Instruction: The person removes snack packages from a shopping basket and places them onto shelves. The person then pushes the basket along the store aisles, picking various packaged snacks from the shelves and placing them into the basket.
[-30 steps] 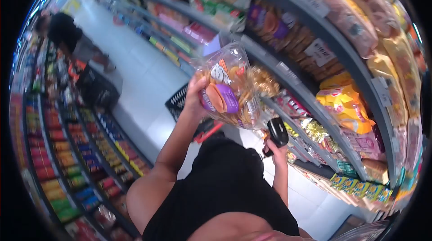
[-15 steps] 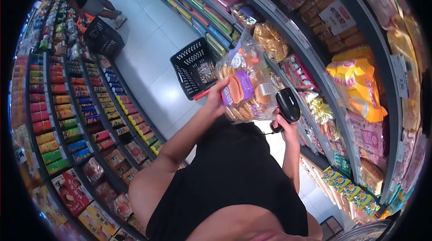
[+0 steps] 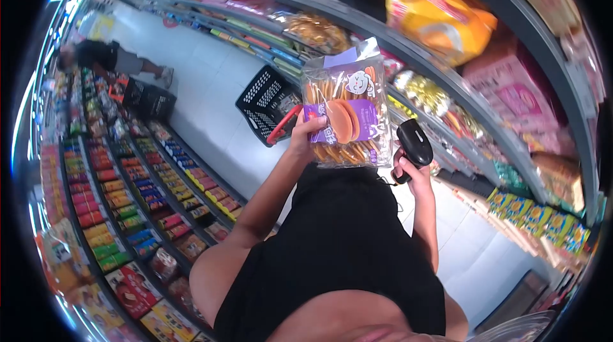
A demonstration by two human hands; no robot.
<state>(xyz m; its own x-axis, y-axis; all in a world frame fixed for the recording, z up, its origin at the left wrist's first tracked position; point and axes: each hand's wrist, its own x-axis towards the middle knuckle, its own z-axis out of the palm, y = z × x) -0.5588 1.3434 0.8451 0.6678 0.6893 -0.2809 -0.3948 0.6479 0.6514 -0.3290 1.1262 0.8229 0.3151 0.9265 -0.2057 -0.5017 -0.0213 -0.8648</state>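
Note:
My left hand grips the left edge of a clear bag of round pastries with a purple label, its front turned up toward the camera. The bag hangs in front of my black top. Just right of it, my right hand is wrapped round the handle of a black handheld scanner, whose head points up and left beside the bag's lower right side. A thin cord shows below the scanner.
A black basket with a red handle stands on the floor beyond the bag. Snack shelves line the left, and more shelves rise on the right with a yellow bag. A person with another basket is at the upper left.
The pastry bag has turned more upright, its label now facing the camera squarely. Both hands have shifted slightly, the right one rightward with the scanner. The camera view has swung, moving the shelves.

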